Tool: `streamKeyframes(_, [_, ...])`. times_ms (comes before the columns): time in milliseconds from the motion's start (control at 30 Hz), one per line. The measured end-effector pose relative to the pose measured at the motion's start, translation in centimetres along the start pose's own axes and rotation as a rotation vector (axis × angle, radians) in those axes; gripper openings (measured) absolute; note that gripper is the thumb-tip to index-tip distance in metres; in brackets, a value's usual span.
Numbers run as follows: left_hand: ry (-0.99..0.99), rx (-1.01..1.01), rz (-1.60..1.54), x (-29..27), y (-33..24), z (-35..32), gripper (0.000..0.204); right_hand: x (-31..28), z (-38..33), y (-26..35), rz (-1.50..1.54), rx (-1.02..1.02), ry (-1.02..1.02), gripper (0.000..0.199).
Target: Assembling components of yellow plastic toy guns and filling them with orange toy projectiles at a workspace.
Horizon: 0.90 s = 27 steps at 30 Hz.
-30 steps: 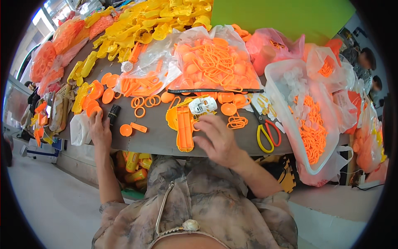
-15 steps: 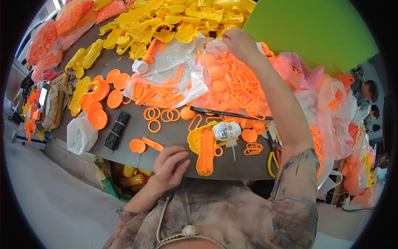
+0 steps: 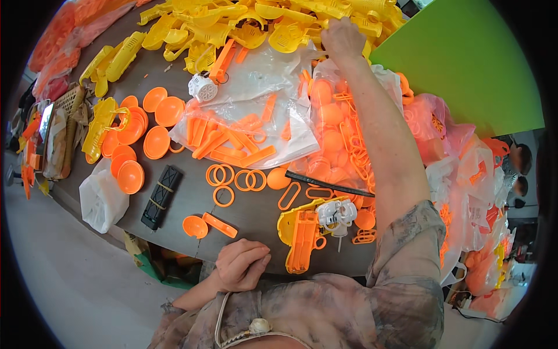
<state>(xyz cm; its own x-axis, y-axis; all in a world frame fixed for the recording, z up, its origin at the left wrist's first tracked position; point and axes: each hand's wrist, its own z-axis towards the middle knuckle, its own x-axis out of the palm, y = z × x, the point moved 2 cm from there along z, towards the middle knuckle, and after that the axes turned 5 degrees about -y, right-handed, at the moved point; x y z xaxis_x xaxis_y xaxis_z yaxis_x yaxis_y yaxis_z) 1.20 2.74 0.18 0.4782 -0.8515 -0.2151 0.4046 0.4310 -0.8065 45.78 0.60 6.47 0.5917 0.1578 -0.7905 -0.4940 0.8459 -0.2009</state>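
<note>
- I see the yellow shell (image 3: 286, 227) on the table (image 3: 189, 198), an orange piece (image 3: 302, 239) on it, a white part (image 3: 337, 215) at its upper right.
- Left of the shell, the left hand (image 3: 243, 264) curls loosely; I cannot tell whether it holds anything.
- Well beyond the shell, the right hand (image 3: 343, 42) meets the yellow pile (image 3: 285, 35), grip unclear to me.

I am wearing a mottled grey-brown top (image 3: 325, 308) with loose sleeves (image 3: 407, 250), a pale cord (image 3: 219, 320) and a rounded cream ornament (image 3: 260, 326).
</note>
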Motion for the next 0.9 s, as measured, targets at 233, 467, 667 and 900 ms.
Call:
streamKeyframes(233, [0.014,0.011,0.018,-0.1,-0.3,-0.1,0.019,-5.7,2.2,-3.6,0.449,0.148,-0.147,0.034])
streamKeyframes(467, [-0.034,0.032,0.032,0.4,-0.4,-0.4,0.015,-13.2,-0.6,-6.3,1.141,0.73,0.176,0.023])
streamKeyframes(667, [-0.023,-0.013,0.02,0.6,-0.9,-0.4,0.017,-19.0,-7.3,-10.3,1.38,0.789,0.046,0.023])
streamKeyframes(900, [-0.288,-0.126,-0.479,0.5,-4.1,6.3,0.052,-25.3,-22.3,-1.2,1.794,0.364,0.048,0.017])
